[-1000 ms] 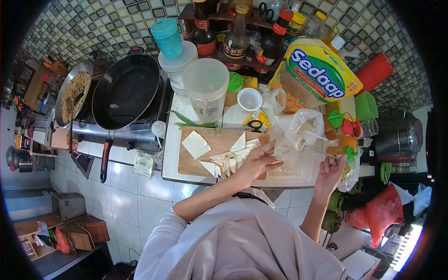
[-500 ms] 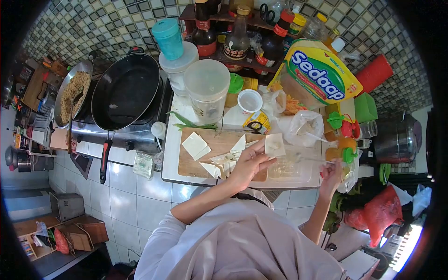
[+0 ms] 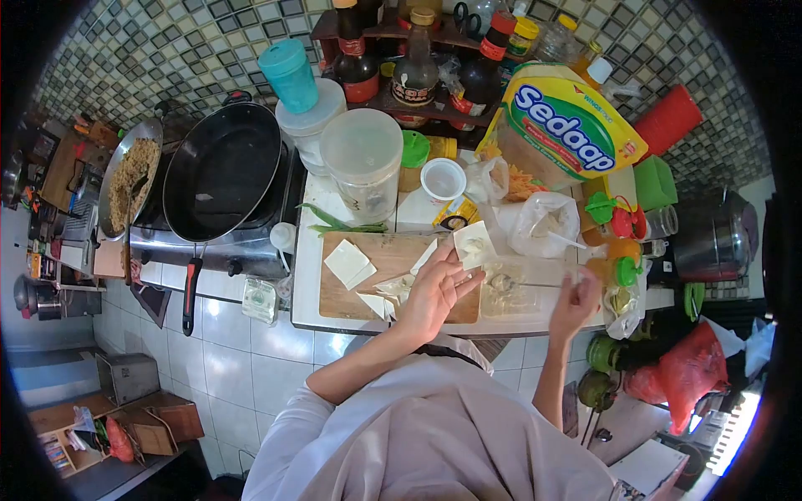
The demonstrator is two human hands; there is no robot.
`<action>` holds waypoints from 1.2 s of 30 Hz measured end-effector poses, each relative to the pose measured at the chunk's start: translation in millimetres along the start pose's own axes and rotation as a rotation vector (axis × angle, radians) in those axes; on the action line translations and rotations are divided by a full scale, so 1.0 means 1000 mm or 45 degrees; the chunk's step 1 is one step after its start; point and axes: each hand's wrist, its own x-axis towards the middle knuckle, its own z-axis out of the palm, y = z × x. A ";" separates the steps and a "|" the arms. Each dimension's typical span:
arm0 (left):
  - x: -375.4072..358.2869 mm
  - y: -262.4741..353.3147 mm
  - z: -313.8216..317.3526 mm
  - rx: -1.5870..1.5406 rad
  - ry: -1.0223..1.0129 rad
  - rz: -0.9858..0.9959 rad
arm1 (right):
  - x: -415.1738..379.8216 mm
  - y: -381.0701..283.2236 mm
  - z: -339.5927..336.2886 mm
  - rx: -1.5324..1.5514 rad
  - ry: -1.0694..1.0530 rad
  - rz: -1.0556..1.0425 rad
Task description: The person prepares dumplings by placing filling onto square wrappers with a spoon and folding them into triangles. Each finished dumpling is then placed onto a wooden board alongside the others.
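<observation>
A square, pale dough wrapper with a small lump of filling on it rests at the fingertips of my left hand, which is turned palm up and pinches it. My right hand grips a metal spoon by its handle. The spoon's bowl lies just below the wrapper, over a clear plastic tray. Under my left hand is a wooden cutting board with more wrappers in a stack and cut pieces beside it, partly hidden by the hand.
Behind the board stand a large lidded tub, a white cup and a plastic bag. Green leaves lie at the board's back edge. A black frying pan and a pan of brown food sit leftward on the stove.
My right hand has moved left with the spoon, whose bowl is now nearer the wrapper. The wrapper has tilted and shifted slightly up and left, and filling shows on it more plainly.
</observation>
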 end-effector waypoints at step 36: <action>-0.005 -0.012 -0.001 -0.244 -0.180 -0.023 | 0.009 -0.075 0.036 -0.028 -0.609 -0.894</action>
